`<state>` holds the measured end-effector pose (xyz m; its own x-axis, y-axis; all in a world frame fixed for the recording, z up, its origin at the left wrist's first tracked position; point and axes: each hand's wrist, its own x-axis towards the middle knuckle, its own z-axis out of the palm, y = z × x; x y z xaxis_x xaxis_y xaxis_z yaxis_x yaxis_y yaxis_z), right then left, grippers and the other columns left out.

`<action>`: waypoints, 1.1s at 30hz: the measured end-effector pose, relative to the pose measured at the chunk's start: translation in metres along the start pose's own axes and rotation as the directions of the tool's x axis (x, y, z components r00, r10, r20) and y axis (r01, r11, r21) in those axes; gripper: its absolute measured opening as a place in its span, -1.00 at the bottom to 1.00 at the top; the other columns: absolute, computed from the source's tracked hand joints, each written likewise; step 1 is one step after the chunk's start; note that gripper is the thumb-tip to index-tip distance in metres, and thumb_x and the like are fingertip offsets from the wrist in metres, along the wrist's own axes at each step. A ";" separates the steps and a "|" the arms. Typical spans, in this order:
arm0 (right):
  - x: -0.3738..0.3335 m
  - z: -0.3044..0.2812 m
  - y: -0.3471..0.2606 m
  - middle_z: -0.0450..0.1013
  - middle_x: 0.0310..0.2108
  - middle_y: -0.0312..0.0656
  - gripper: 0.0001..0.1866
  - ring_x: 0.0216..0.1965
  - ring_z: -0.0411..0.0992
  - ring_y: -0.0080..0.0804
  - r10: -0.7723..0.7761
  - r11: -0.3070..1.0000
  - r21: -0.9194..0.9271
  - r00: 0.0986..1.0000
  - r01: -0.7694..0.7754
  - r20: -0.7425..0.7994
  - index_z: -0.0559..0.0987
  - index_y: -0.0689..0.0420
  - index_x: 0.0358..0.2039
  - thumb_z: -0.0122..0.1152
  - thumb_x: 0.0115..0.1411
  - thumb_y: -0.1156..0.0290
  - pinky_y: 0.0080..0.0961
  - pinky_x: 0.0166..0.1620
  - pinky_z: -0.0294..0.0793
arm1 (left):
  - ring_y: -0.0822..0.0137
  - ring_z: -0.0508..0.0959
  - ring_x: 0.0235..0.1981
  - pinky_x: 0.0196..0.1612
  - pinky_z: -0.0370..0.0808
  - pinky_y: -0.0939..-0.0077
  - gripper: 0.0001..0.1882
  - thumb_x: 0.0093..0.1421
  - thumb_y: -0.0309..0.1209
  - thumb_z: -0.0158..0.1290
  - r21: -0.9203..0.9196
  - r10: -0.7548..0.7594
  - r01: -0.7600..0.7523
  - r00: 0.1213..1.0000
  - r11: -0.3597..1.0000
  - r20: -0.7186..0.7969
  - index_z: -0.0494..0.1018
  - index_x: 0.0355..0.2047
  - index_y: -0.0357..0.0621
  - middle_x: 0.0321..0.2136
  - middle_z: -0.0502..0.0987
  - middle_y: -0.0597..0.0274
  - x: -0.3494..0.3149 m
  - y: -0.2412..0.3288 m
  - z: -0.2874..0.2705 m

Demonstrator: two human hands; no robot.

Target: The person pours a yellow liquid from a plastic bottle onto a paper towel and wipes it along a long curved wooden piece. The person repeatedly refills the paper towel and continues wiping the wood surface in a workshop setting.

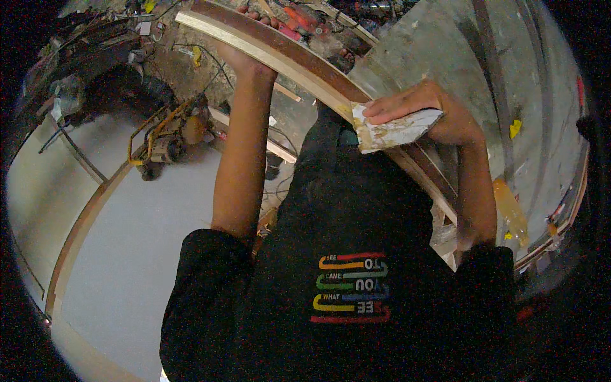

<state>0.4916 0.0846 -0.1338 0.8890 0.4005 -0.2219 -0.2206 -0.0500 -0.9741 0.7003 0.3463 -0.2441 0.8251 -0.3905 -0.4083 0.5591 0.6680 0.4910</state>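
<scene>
While one wooden bar (302, 71) slopes from left hand to right hand | right hand (445, 114) clasps one folded white sheet (398, 132) against it | left hand (243, 62) under bar, fingers hidden, grip cannot tell | one amber bottle (511, 210) at right

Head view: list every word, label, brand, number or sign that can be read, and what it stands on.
Black T-shirt: legible white lettering, some upside down, among winding multicoloured bands; I won't copy out its wording.
White folded sheet in the right hand: brown smears, no lettering I can make out.
Yellow-framed machine at left: too blurred to tell any markings.
Nothing else readable.
</scene>
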 end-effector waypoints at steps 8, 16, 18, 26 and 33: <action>-0.033 -0.005 0.015 0.55 -0.10 -0.05 -0.62 -0.02 0.51 -0.18 -0.006 0.976 0.218 0.996 -0.014 0.091 0.64 0.15 -0.15 0.23 -0.06 0.49 -0.40 0.09 0.41 | 0.14 0.52 -0.43 -0.27 0.52 0.19 -0.39 0.24 0.07 -0.32 0.108 0.132 -0.123 0.988 0.987 -0.076 0.37 -0.12 -0.27 -0.47 0.48 0.09 0.004 -0.002 0.004; -0.068 0.011 -0.001 0.55 -0.11 -0.03 -0.67 -0.01 0.49 -0.12 0.125 0.953 0.273 0.991 -0.131 0.040 0.64 0.21 -0.17 0.20 0.02 0.42 -0.34 0.10 0.41 | -0.06 0.42 -0.08 0.03 0.38 -0.04 -0.38 0.28 0.01 -0.29 -0.134 0.007 0.055 0.906 0.990 0.424 0.27 0.09 -0.28 -0.06 0.38 -0.06 0.029 0.031 -0.038; -0.073 0.022 -0.008 0.55 -0.12 -0.01 -0.66 -0.02 0.50 -0.09 0.119 0.958 0.266 0.992 -0.107 -0.030 0.65 0.21 -0.19 0.21 -0.01 0.42 -0.30 0.10 0.40 | -0.04 0.42 -0.06 0.04 0.37 -0.03 -0.40 0.28 0.00 -0.28 -0.079 0.051 -0.022 0.920 0.997 0.389 0.30 0.07 -0.26 -0.05 0.37 -0.04 0.035 0.039 -0.053; -0.105 0.028 -0.005 0.54 -0.12 0.04 -0.65 -0.04 0.50 -0.07 0.165 0.979 0.138 0.979 -0.148 -0.116 0.65 0.22 -0.19 0.21 -0.04 0.42 -0.33 0.10 0.39 | -0.05 0.48 -0.03 0.00 0.43 -0.13 -0.41 0.27 0.06 -0.32 0.032 0.048 -0.068 0.907 0.997 0.418 0.36 0.03 -0.15 -0.07 0.48 -0.09 0.056 0.072 -0.039; -0.155 0.049 -0.021 0.56 -0.20 -0.21 -0.68 -0.19 0.52 -0.35 0.440 0.896 0.172 0.779 -0.409 -0.447 0.58 0.19 -0.14 0.30 0.05 0.43 -0.43 -0.07 0.49 | 0.10 0.50 -0.15 -0.05 0.45 0.12 -0.46 0.31 0.03 -0.32 0.442 0.278 -0.220 0.958 0.870 -0.069 0.35 -0.04 -0.16 -0.21 0.50 0.08 -0.051 -0.004 0.020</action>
<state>0.3387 0.0687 -0.0772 0.7744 -0.1189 -0.6214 -0.6298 -0.0513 -0.7750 0.6579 0.3510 -0.2099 0.9403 -0.1451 -0.3080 0.3404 0.3869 0.8570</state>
